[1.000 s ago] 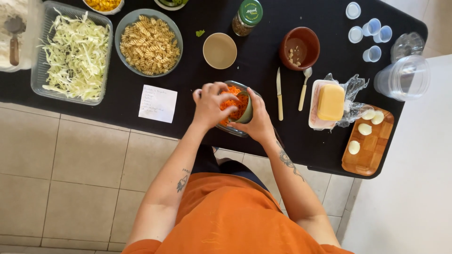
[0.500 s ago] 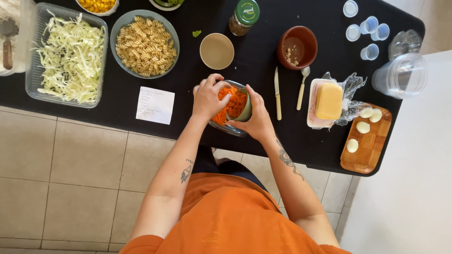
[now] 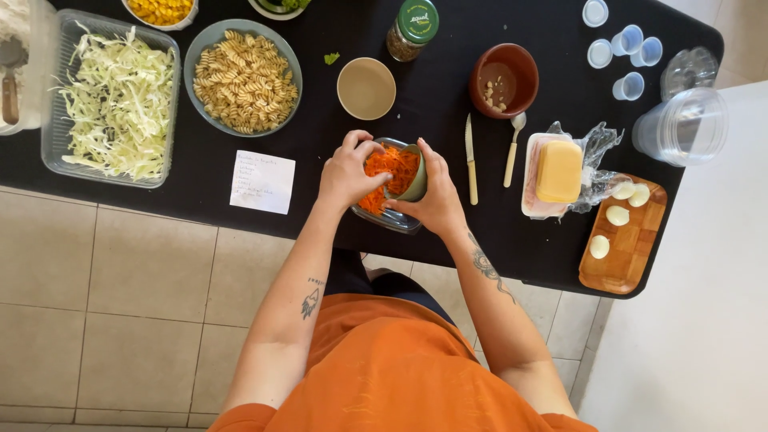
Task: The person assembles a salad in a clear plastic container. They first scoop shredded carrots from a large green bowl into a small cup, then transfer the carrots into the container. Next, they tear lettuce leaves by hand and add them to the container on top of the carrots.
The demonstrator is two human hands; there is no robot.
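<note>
A clear container of grated carrot sits near the front edge of the black table. My right hand grips a small green cup, tilted on its side inside the container among the carrot. My left hand is at the container's left side with its fingertips in the carrot, close to the cup's mouth.
Behind are a tan bowl, a plate of spiral pasta, a tray of shredded cabbage, a green-lidded jar and a brown bowl. A knife, spoon, cheese block, board with eggs and paper note lie nearby.
The view has shifted slightly. My left fingers have moved off the top of the carrot toward its left side, showing more carrot. The cup stays in my right hand.
</note>
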